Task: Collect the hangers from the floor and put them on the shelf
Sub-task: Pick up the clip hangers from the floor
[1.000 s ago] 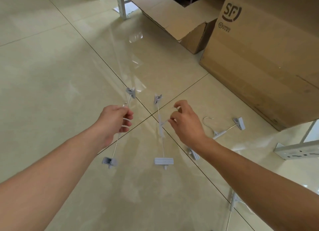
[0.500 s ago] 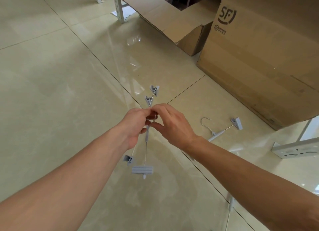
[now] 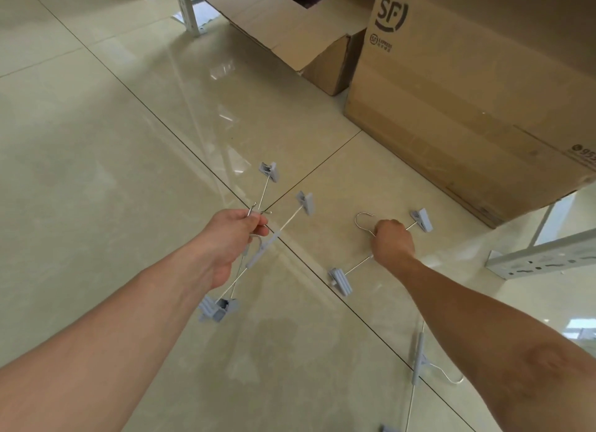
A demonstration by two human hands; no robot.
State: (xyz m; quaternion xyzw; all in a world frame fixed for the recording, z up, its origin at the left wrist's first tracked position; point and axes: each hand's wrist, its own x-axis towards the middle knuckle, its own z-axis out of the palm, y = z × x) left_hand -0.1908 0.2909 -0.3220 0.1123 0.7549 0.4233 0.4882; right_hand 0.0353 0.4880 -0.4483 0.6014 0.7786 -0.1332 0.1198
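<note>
My left hand (image 3: 237, 238) is shut on two grey clip hangers (image 3: 280, 228), held by their wire hooks above the tiled floor, their clips hanging crosswise. To the right, my right hand (image 3: 392, 241) is down on a third clip hanger (image 3: 421, 219) that lies on the floor, fingers closed over its middle bar beside the wire hook. Its two grey clips stick out on either side of the hand. A fourth clip hanger (image 3: 419, 362) lies on the floor under my right forearm, partly hidden.
A large SF cardboard box (image 3: 467, 86) stands at the right, with an open cardboard box (image 3: 283, 31) behind it. White metal shelf legs (image 3: 190, 9) stand at the top and a white metal rail (image 3: 541, 259) lies at the right edge.
Both hangers passed into my left hand. My right hand let go, moved right and down, and closed over the hanger lying on the floor.
</note>
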